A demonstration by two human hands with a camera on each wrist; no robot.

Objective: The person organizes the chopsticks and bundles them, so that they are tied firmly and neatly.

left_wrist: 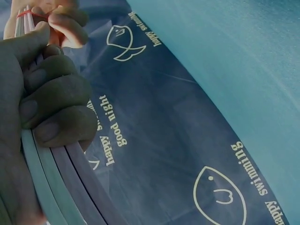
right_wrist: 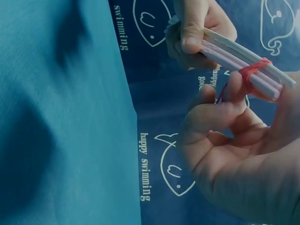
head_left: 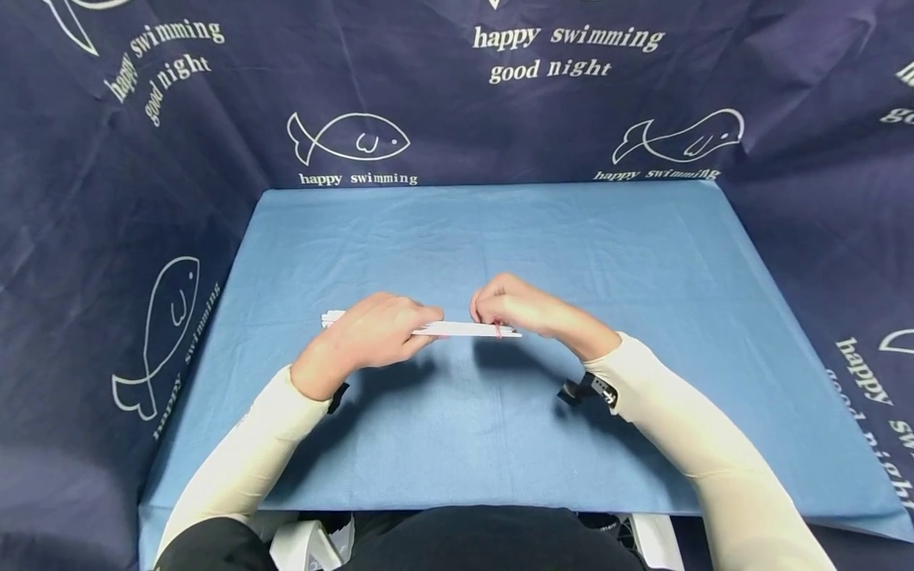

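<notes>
My left hand point(head_left: 374, 329) grips a bundle of long, slim white sticks point(head_left: 467, 328), held almost level above the table. In the left wrist view the fingers curl round the sticks point(left_wrist: 51, 178), whose long ends run down past the palm. Near the bundle's right end a red band point(right_wrist: 255, 70) is wrapped round the sticks. My right hand point(head_left: 517, 305) is at that end, its fingers curled at the band; a thin red strand runs by its fingertips in the right wrist view. Part of the bundle is hidden behind the left hand.
A blue cloth point(head_left: 443, 444) covers the table beneath both hands. Dark blue curtains point(head_left: 457, 143) with white fish drawings and lettering hang behind and at the sides. Black wrist camera mounts point(head_left: 589, 390) sit under the wrists. The person's body is against the front edge.
</notes>
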